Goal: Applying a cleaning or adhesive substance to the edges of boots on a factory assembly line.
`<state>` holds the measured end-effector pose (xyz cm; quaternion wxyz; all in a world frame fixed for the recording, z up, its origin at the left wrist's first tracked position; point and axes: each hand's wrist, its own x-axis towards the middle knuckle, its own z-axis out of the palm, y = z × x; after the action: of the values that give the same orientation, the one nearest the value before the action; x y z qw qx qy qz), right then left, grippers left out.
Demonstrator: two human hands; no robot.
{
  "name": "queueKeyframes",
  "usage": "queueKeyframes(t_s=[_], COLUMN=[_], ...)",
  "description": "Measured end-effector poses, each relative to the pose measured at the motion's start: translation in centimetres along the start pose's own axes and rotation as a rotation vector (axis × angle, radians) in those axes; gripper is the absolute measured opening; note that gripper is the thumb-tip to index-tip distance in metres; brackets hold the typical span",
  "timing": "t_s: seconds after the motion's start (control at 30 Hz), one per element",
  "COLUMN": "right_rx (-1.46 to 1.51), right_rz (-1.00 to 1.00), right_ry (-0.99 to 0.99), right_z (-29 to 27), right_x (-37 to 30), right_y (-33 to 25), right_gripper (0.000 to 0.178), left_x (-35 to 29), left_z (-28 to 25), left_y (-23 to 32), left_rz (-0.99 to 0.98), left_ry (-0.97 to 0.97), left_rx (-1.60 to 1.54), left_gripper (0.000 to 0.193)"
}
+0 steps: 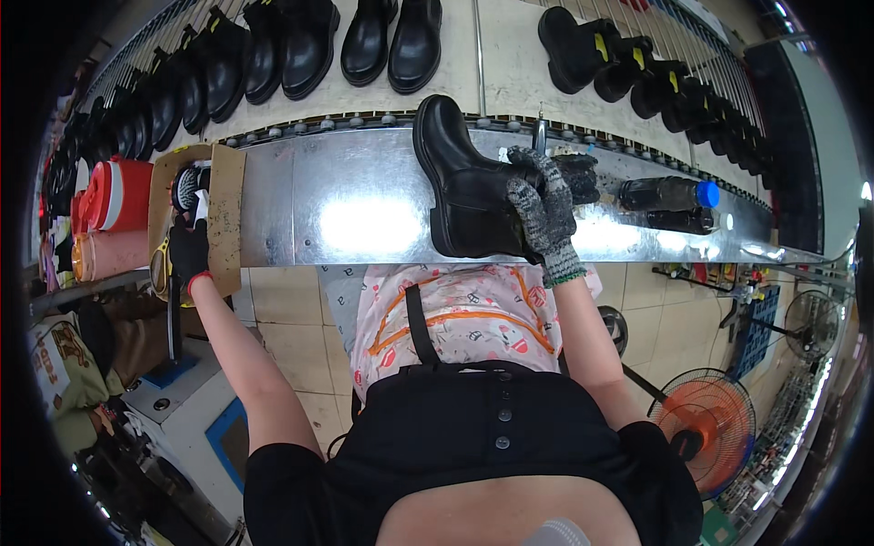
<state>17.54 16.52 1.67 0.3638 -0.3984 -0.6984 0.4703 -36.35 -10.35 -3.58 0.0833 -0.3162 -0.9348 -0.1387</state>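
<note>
A black ankle boot (460, 196) lies over the metal work surface (314, 173), its toe pointing away from me and its sole toward the left. My right hand (546, 205), in a grey knitted glove, is closed around the boot's shaft. On the left, my left hand (189, 250), in a black glove, reaches into an open cardboard box (226, 209). By its fingertips are a dark round bristled thing, perhaps a brush (187, 189), and a small white piece (202, 205). The dark glove blends in there, so its grip is unclear.
Black boots stand in rows on the rack beyond the surface, such as this pair (414, 45). Right of my right hand lie a dark crumpled cloth (578, 177) and a bottle with a blue cap (669, 194). Left of the box stands a red jug (118, 196). An orange fan (706, 428) stands behind right.
</note>
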Motion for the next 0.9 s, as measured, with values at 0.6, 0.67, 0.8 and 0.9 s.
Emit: queueKeyframes(t_s=[0.6,0.67,0.8,0.9], right_rx=[0.010,0.009,0.050,0.017], right_rz=[-0.044,-0.052,0.024,-0.001], right_ry=[0.005,0.011,0.006,-0.008], right_z=[-0.3,-0.1,0.1,-0.1], right_x=[-0.3,-0.3,-0.4,-0.4], right_y=[0.1,0.0,0.2,-0.1], right_gripper=[0.040,0.040,0.041,0.041], left_x=[-0.4,-1.5,-2.4,-2.8], left_z=[-3.7,-2.5,0.5,1.2], left_y=[22.1,24.7,27.0,28.4], left_rz=[0.177,0.165,-0.019,-0.001], left_ry=[-0.041,-0.238,-0.442,-0.376], left_rx=[-1.170,-1.209,-1.328,-1.269], left_gripper=[0.049,0.040,0.022,0.013])
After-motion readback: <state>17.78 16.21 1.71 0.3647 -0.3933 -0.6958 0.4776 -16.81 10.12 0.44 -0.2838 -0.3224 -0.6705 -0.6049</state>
